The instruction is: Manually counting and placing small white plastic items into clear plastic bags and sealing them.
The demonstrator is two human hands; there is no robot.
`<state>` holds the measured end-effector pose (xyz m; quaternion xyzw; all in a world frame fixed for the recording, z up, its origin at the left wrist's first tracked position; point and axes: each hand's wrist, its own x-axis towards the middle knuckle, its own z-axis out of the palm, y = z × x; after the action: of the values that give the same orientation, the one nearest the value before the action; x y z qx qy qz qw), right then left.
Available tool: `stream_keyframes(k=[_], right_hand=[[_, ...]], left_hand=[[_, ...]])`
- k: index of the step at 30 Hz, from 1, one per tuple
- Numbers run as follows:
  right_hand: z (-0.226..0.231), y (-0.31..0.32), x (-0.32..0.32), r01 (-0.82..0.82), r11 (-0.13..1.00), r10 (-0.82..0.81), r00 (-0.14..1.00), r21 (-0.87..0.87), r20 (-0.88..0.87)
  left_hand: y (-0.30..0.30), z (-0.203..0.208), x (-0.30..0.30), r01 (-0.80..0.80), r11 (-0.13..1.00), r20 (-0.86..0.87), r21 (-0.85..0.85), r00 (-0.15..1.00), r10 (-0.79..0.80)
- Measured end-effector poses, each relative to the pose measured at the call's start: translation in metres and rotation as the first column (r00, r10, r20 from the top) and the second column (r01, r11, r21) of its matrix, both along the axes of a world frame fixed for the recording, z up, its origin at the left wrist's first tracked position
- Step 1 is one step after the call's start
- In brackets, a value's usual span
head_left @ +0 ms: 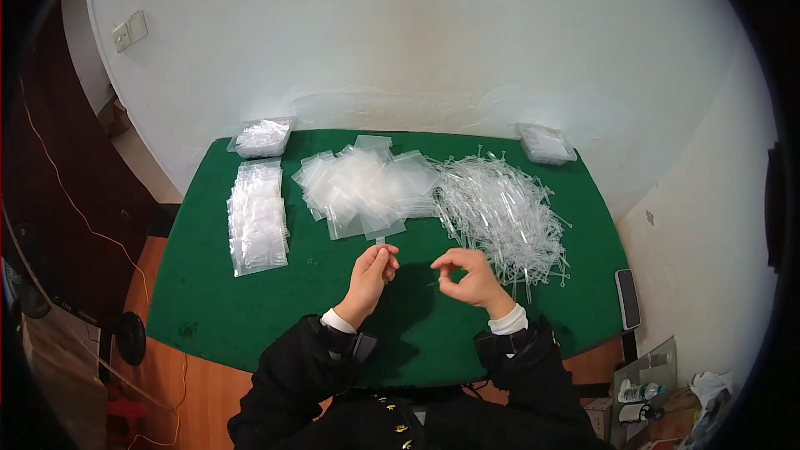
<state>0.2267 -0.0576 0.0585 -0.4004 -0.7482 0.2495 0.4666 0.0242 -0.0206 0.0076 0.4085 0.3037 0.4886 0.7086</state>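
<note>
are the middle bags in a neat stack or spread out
Spread out: the middle bags overlap in a loose heap, their corners pointing different ways.

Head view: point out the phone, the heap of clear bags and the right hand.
Phone [627, 300], head view: its dark face.
Heap of clear bags [360, 187], head view: about mid-heap.
Right hand [477, 280], head view: middle of the hand.

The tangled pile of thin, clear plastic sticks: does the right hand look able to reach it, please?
Probably yes: the right hand is close beside the tangled pile of sticks, with no visible barrier between them.
</note>
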Motion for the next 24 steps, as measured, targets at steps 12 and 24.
stream_keyframes(k=[12, 24], right_hand=[[-0.04, 0.011, -0.013, -0.139, 0.98, 0.159, 0.978, -0.145, 0.136], [-0.03, -0.001, -0.026, -0.414, 0.746, 0.148, 0.867, -0.522, -0.476]], left_hand=[[0.0, 0.003, 0.003, -0.086, 0.995, 0.01, 0.044, 0.996, 0.085], [-0.004, -0.002, 0.003, 0.052, 0.994, -0.126, 0.099, 0.991, -0.039]])
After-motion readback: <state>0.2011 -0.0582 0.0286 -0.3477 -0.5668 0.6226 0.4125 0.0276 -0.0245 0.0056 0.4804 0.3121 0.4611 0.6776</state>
